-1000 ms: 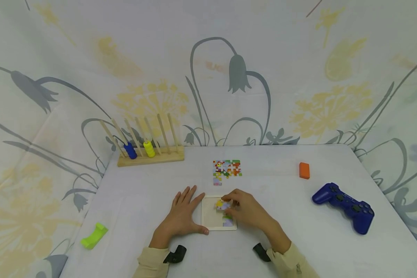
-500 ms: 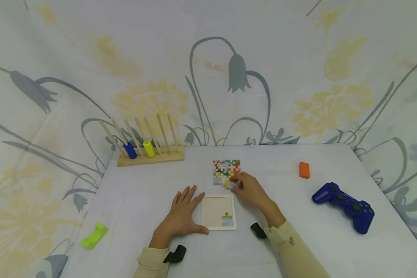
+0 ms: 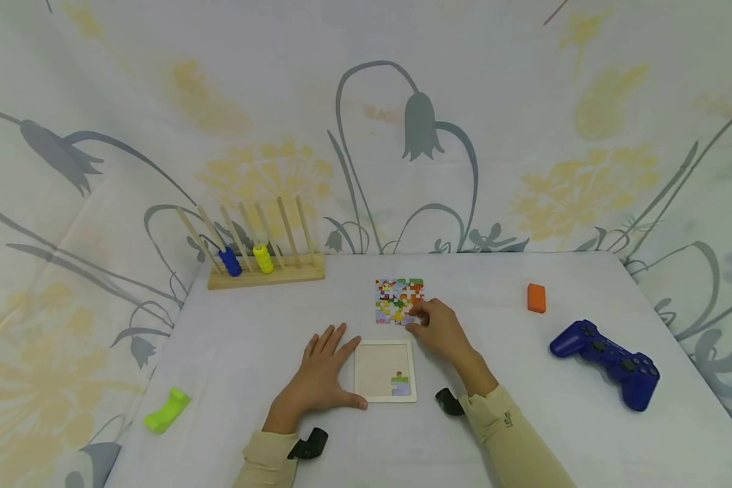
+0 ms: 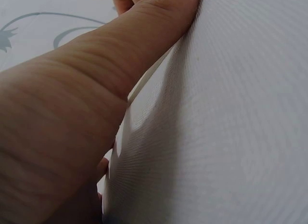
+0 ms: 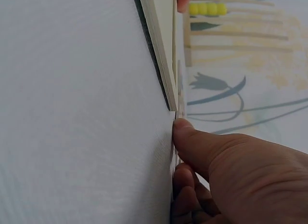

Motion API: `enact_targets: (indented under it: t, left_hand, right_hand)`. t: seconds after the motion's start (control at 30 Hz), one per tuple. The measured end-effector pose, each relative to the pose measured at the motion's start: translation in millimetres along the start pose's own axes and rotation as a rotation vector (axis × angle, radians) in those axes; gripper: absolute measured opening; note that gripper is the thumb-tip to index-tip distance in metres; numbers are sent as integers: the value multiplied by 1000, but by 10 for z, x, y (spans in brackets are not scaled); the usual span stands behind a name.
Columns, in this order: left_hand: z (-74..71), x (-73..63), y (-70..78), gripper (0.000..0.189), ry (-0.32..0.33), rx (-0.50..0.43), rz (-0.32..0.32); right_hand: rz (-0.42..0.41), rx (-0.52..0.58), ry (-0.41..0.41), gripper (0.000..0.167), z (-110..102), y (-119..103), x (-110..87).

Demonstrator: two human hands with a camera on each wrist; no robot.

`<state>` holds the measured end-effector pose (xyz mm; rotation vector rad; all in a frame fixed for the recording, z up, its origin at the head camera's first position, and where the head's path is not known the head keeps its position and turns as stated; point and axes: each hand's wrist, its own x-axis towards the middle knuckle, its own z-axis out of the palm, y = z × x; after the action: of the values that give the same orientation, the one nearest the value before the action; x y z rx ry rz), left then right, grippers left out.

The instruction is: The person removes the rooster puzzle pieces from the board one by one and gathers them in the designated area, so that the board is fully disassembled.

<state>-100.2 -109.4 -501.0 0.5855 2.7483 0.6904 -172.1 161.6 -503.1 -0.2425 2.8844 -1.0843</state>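
Observation:
My left hand lies with spread fingers at the left side of a shallow white square puzzle tray, thumb and index finger touching its edge. One green and lilac puzzle piece sits in the tray's lower right corner. Beyond the tray lies a colourful jigsaw puzzle, assembled on the cloth. My right hand pinches a puzzle piece at the puzzle's near right side, partly hidden by the fingers. In the right wrist view, the thumb is low against the cloth, just past the tray's corner.
A wooden peg stand with blue and yellow beads stands back left. A lime-green curved block lies front left. To the right are an orange block and a blue game controller. Patterned cloth hangs behind the table.
My right hand carried a puzzle piece from the tray up to the assembled puzzle, then shifted it slightly away from me into line with the bottom row. The left hand has stayed put.

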Motion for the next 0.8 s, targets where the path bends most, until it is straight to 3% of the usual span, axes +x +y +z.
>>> enact_targets:
  t: [0.8]
  left_hand:
    - [9, 3, -8, 115, 3, -2, -4]
  right_hand:
    - [-8, -6, 23, 23, 41, 40, 24]
